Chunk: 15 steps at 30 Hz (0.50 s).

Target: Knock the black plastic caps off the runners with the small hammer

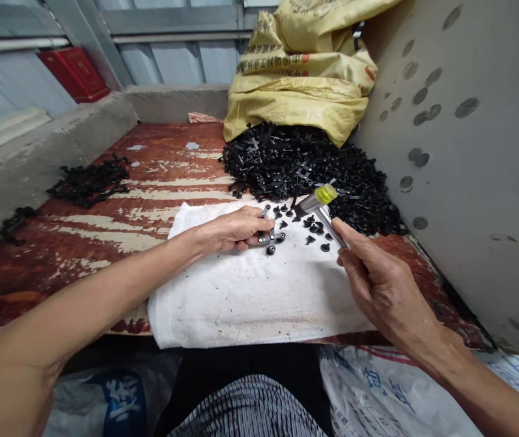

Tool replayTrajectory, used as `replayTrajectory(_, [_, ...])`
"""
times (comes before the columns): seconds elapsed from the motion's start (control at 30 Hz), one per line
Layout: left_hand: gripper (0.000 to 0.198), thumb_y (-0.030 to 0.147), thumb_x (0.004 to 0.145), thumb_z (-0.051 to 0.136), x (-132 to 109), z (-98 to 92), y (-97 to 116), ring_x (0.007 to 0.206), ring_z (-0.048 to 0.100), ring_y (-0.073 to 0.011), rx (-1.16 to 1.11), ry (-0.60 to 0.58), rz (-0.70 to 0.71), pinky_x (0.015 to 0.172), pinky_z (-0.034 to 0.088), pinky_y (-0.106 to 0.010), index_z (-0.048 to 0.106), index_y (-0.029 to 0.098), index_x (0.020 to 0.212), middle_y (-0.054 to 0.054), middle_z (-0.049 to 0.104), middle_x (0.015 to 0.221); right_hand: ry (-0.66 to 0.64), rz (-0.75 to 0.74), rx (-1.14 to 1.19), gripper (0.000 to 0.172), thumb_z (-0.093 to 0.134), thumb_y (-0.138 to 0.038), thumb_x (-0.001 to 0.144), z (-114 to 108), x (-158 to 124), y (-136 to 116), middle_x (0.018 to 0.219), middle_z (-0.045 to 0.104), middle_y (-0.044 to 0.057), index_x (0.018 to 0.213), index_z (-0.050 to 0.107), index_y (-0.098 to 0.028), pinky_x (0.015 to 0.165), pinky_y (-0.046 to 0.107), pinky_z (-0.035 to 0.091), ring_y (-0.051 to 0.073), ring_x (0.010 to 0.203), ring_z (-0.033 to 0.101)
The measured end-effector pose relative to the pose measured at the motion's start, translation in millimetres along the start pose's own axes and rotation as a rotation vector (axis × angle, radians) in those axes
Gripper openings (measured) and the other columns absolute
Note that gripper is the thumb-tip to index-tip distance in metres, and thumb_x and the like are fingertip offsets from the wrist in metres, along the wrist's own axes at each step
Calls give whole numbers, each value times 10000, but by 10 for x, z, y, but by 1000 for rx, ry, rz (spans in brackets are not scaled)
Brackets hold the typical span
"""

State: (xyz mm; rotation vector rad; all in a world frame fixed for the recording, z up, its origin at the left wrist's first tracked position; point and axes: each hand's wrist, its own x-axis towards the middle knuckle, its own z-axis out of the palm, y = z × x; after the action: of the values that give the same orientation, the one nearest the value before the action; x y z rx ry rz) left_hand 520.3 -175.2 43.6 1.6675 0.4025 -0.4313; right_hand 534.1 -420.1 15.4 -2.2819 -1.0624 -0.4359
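My left hand (243, 229) is closed around a dark metal bracket (271, 238) with several arms and round black ends, held over a white cloth (250, 297). My right hand (373, 264) grips the metal handle of a mallet (318, 201). One face of its head is yellow; the other looks dark and points toward the bracket, apart from it. Between the two hands, several loose small black plugs with round heads (325, 247) lie scattered on the cloth.
A large heap of black parts (305, 164) spills from a yellow woven sack (305, 91) at the back. Smaller piles of black pieces (90, 180) lie at the left on the worn red board (118, 237). A spotted pale panel (459, 164) bounds the right side.
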Motion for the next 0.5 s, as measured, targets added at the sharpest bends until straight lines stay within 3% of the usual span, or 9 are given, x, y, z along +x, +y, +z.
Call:
replayTrajectory(0.17, [132, 140, 903, 482, -153, -29, -45, 375, 308, -37, 43, -27, 29, 335, 169, -167, 534, 170, 786, 51, 425, 542, -282, 46, -226, 521, 397, -124, 892, 45, 117, -2, 881, 698, 130, 1396, 524, -142, 583, 363, 536, 243, 676, 668])
replayTrajectory(0.3, [138, 158, 903, 518, -225, 7, -85, 349, 286, -21, 87, -6, 8, 337, 154, -165, 527, 161, 765, 49, 481, 537, -418, 100, -414, 606, 389, -78, 881, 86, 285, -106, 938, 668, 112, 1469, 435, -215, 531, 315, 471, 208, 608, 629])
replayTrajectory(0.5, [163, 110, 866, 546, -276, -46, -62, 357, 341, -16, 161, -7, 41, 365, 204, -163, 542, 130, 704, 20, 562, 529, -376, 111, -405, 564, 386, -96, 882, 54, 268, 55, 895, 684, 110, 1432, 478, -178, 573, 322, 481, 216, 637, 633])
